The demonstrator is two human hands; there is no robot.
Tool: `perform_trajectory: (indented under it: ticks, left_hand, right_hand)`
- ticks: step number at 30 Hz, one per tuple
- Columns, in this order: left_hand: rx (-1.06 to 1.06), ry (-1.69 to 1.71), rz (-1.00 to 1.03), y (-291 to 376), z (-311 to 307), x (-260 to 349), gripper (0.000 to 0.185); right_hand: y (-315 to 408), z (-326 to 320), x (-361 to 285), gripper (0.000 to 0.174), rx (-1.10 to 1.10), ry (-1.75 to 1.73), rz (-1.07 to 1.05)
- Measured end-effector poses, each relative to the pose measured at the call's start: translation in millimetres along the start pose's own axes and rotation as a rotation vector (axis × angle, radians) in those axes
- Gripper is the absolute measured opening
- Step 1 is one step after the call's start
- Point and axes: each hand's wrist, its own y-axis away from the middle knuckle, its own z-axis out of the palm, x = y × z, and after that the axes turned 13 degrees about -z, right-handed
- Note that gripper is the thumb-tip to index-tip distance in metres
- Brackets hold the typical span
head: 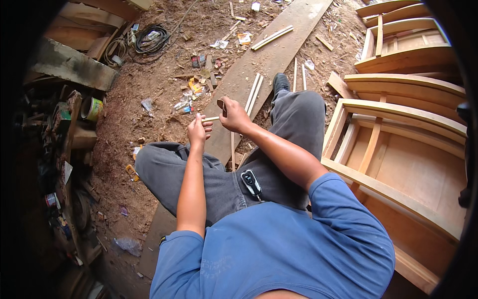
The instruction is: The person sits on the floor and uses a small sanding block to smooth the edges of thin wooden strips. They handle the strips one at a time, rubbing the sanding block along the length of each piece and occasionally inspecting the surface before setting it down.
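My left hand pinches one end of a thin pale wooden strip between thumb and fingers. My right hand is closed on a folded brown piece of what looks like sandpaper. It meets the strip's other end, and the fingers hide how the two touch. Both hands are above my lap, over a long flat board on the ground. Just beyond my right hand, a pair of pale strips lies on that board. Another pair of strips rests farther up it.
Curved wooden frames are stacked at the right. Wood shavings and litter cover the ground. At the upper left lies a coiled black cable beside a concrete block. A cluttered rack with a tin can stands left.
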Motion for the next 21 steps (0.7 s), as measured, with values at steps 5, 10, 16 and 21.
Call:
perform_trajectory:
  ticks: [5,10,16,21]
  left_hand:
    - [-0.072,0.013,-0.139,-1.6,-3.7,0.6,0.048]
    - [-0.142,0.098,-0.138,-2.3,-5.8,0.9,0.048]
    - [-0.097,0.036,-0.082,1.9,-2.9,0.9,0.047]
    - [-0.043,0.070,-0.032,2.3,-1.6,2.1,0.044]
  right_hand:
    - [-0.5,-0.7,-0.2,0.032,-0.005,0.000,0.001]
    - [-0.1,-0.7,-1.0,0.032,0.015,-0.007,-0.022]
    - [-0.3,-1.8,-1.9,0.032,0.019,0.012,-0.025]
    - [-0.9,-1.5,-1.3,0.032,-0.011,-0.001,0.001]
